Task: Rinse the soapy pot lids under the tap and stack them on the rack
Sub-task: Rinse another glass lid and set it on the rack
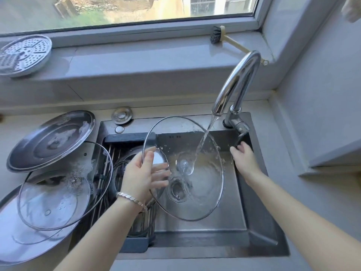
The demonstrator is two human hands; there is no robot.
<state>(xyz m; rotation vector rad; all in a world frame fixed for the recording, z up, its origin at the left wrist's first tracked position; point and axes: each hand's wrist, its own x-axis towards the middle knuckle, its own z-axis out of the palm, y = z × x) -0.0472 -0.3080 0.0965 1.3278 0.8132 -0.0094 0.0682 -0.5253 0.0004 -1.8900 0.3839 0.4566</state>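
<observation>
- Evidently early: several soapy steel and glass lids [50,141] lie piled on the grey surface [19,130], unrinsed.
- One clear round glass lid [205,192] tilts under the chrome tap [240,79] stream.
- Its rim is pinched by the left hand [140,178] fingers; the right hand [244,161] reaches the lever, grip indiscernible.

left hand [142,177] pinches the rim of tilted glass lid [205,188], thumb in front, fingers behind the glass | tap [240,81] running, stream lands on the lid over sink [259,222] | right hand [244,161] at black tap lever [241,137], grip unclear | soapy steel lid [50,141] overlaps second glass lid [54,198] on worktop [11,124], left of rack [134,244]
</observation>
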